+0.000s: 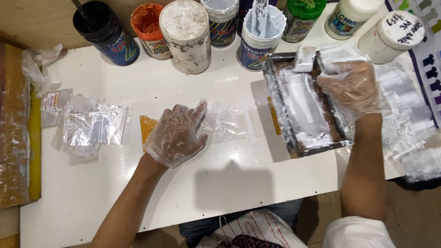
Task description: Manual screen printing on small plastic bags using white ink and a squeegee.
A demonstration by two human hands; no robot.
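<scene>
My left hand [178, 134], in a thin clear glove, lies flat on the white table [138, 193], pressing on a clear plastic bag [228, 121] next to an orange card [147, 126]. My right hand [351, 87], also gloved, grips the upper right side of a small wooden-framed screen [304, 105] smeared with white paint, lifted at a tilt above the table. A paint-coated squeegee [304, 58] rests at the frame's top edge.
Several paint jars line the back: black [103, 30], orange [147, 27], white-stained [187, 34], blue-labelled with white paint [261, 34], green [301, 16], two white tubs [390, 34]. Clear bags [89, 128] lie left. A paint-stained board [16, 128] sits far left, crumpled plastic [409, 138] right.
</scene>
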